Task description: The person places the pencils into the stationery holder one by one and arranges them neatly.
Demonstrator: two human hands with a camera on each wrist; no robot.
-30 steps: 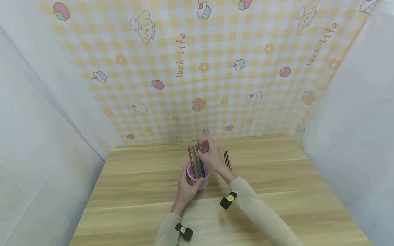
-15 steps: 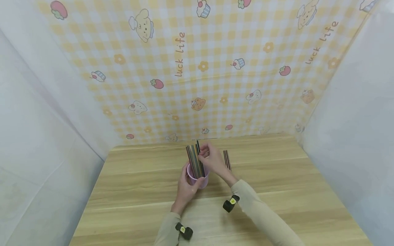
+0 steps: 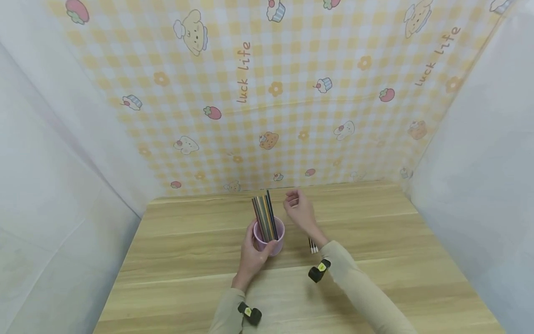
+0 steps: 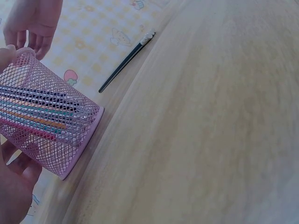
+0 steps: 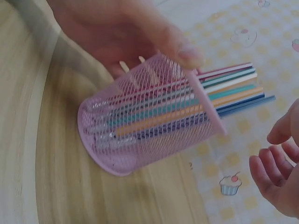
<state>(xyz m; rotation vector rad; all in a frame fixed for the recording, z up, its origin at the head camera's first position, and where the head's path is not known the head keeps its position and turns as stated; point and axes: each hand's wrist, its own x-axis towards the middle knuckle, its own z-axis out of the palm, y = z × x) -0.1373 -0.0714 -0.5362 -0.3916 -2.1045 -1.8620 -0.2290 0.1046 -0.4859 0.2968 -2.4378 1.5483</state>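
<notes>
My left hand (image 3: 252,255) grips a pink mesh pen cup (image 3: 280,232) by its side, thumb toward the rim. Slim coloured sticks (image 3: 263,211) lean together in the cup, standing well above the rim. Through the mesh in the right wrist view, their lower ends look pale and clear; whether they are pens or brushes I cannot tell. Apart from the cup, to its right, my right hand (image 3: 301,211) hovers with loosely bent fingers and nothing between them. In the right wrist view, the right hand's fingers (image 5: 273,172) appear beyond the cup's mouth.
Several dark, thin sticks with white ends (image 3: 314,248) lie on the wooden table (image 3: 187,232), partly hidden under the right forearm. A yellow checked cloth (image 3: 267,111) covers the back wall, and pale panels (image 3: 62,185) stand at both sides.
My right hand has left the coloured sticks and moved right, away from the cup. The sticks now lean closer together. The left hand stays around the cup.
</notes>
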